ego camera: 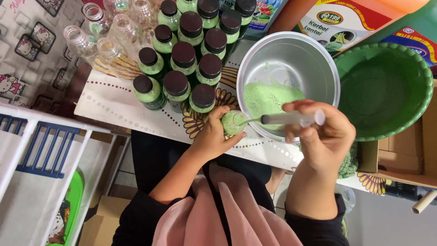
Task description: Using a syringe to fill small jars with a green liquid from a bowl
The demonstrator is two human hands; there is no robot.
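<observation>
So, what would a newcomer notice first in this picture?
Probably the two hands in the centre: the left hand grips a small open bottle while the right hand aims a syringe into it. Just behind, a metal bowl holds speckled green liquid. A cluster of dark-capped filled bottles stands at the upper left, and a green basin sits at the right.
</observation>
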